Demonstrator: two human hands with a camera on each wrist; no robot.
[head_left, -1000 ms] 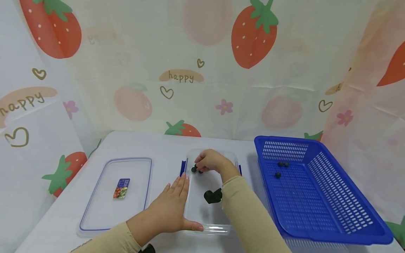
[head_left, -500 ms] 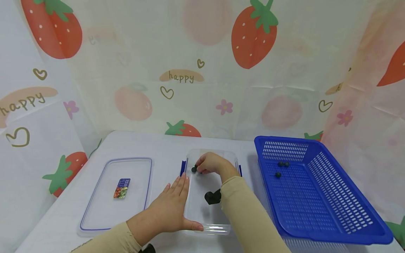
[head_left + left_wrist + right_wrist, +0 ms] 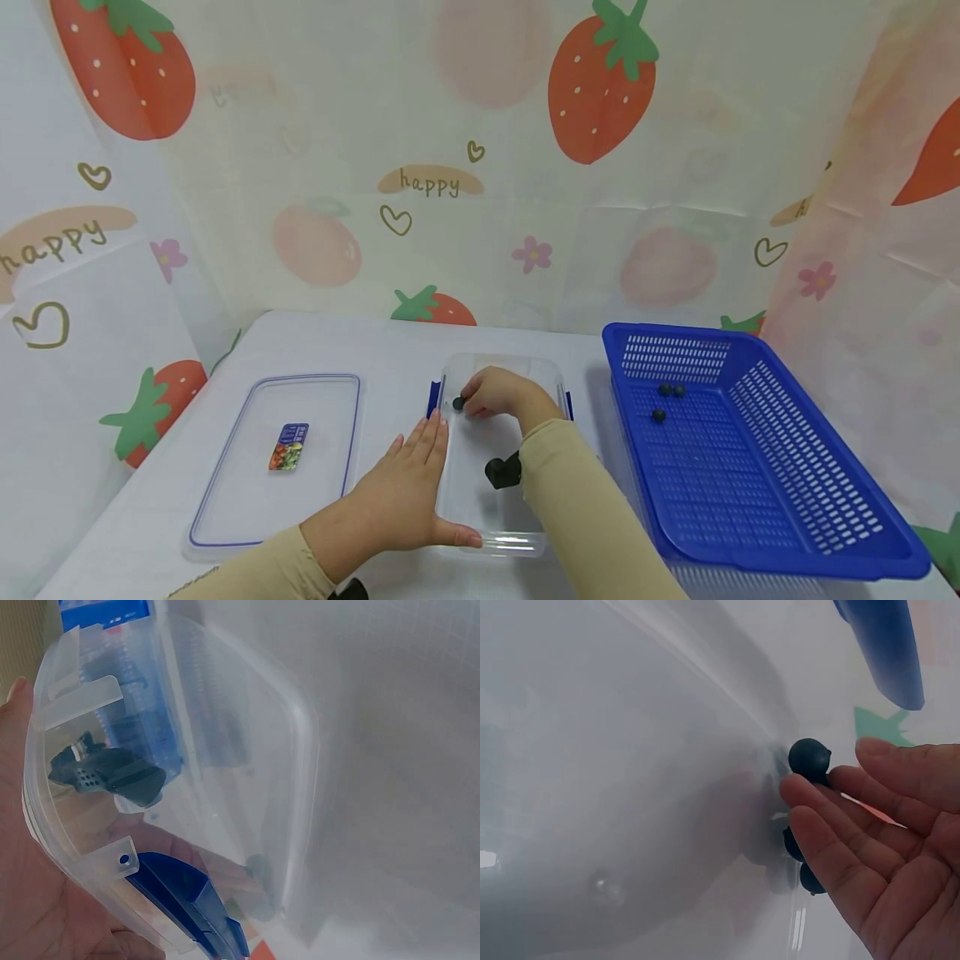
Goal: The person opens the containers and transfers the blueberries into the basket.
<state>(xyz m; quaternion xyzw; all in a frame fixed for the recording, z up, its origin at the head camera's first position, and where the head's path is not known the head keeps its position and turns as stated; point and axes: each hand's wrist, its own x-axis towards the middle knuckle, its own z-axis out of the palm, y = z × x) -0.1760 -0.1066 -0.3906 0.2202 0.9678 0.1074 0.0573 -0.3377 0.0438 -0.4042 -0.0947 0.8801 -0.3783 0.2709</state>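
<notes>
My left hand lies along the left side of a clear plastic box, fingers straight and thumb spread to its near edge. In the left wrist view, this hand sits against the box wall beside a blue latch. My right hand reaches into the box's far left part. In the right wrist view, its fingers are loosely extended, with the thumb apart from them. A small dark green ball with a nub is right at the fingertips. Two more balls lie partly hidden behind the fingers.
A blue perforated basket stands on the right with three dark balls inside. On the left lies a clear lid with a blue seal and a colourful label. A strawberry-print curtain hangs behind the white table.
My right hand has shifted slightly within the box's far left part, so its fingers now cover more of the balls there. My left hand, the lid and the basket have stayed put.
</notes>
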